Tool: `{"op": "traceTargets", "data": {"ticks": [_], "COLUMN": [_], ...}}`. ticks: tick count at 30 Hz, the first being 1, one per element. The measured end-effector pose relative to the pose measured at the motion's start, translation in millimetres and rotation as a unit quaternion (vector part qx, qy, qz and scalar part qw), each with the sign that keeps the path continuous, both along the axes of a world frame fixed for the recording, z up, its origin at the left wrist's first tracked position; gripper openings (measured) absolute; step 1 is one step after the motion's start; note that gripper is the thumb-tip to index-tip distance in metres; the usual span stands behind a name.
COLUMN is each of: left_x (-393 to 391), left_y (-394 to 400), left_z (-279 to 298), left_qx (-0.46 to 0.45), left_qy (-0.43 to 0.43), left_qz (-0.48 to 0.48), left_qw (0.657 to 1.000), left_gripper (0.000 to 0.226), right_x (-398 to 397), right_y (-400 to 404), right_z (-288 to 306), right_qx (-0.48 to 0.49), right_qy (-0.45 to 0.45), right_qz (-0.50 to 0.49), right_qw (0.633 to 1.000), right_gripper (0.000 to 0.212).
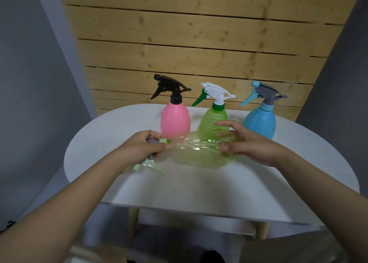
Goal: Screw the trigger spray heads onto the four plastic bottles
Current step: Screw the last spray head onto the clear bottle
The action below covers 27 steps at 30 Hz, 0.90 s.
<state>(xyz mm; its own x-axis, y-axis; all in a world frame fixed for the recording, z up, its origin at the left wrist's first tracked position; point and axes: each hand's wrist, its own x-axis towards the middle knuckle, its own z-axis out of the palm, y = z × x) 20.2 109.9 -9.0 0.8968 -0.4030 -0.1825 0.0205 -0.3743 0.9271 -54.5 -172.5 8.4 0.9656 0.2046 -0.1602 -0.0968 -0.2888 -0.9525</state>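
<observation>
A clear pale-green bottle (201, 153) lies on its side above the white table (199, 183), neck pointing left. My left hand (143, 147) grips a pale-green trigger spray head (148, 166) at that neck; most of the head is hidden by my fingers. My right hand (245, 141) holds the bottle's base end with curled fingers. Behind stand three upright bottles with heads on: a pink one (175, 121) with a black head, a green one (214, 121) with a white and green head, and a blue one (259, 122) with a grey and blue head.
The table is a rounded white top with wooden legs (133, 221) showing below its front edge. A wooden slat wall (189, 43) rises right behind the three standing bottles. Grey walls flank both sides.
</observation>
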Motion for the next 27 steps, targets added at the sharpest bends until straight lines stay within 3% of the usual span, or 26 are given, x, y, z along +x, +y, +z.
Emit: {"op": "traceTargets", "data": {"ticks": [6,12,15,18,23,27], "left_x": [-8,-6,-1,-2,-6,-3], "left_y": [9,9,12,14,14,13], "left_z": [3,2,4,5,5,6], "left_qx": [-0.023,-0.018,-0.039,-0.056,-0.056,-0.065], "left_qy": [0.0,-0.006,0.007,-0.002,-0.022,-0.009], "left_qz": [-0.039,-0.025,-0.012,-0.017,-0.024,-0.022], "left_qw": [0.999,1.0,0.999,0.998,0.998,0.998], "left_gripper": [0.034,0.037,0.027,0.023,0.034,0.02], "right_x": [3,0,-4,-4,-4,-5], "right_y": [4,7,2,1,4,0], "right_z": [-4,-5,0,1,-2,-2], "right_qx": [-0.007,0.047,0.093,0.066,-0.023,0.026], "right_qy": [0.027,0.088,0.035,0.004,0.065,0.055], "right_qz": [-0.048,-0.033,-0.029,-0.043,-0.069,-0.028], "right_qw": [0.998,0.994,0.995,0.997,0.995,0.998], "right_gripper": [0.036,0.07,0.067,0.064,0.08,0.074]}}
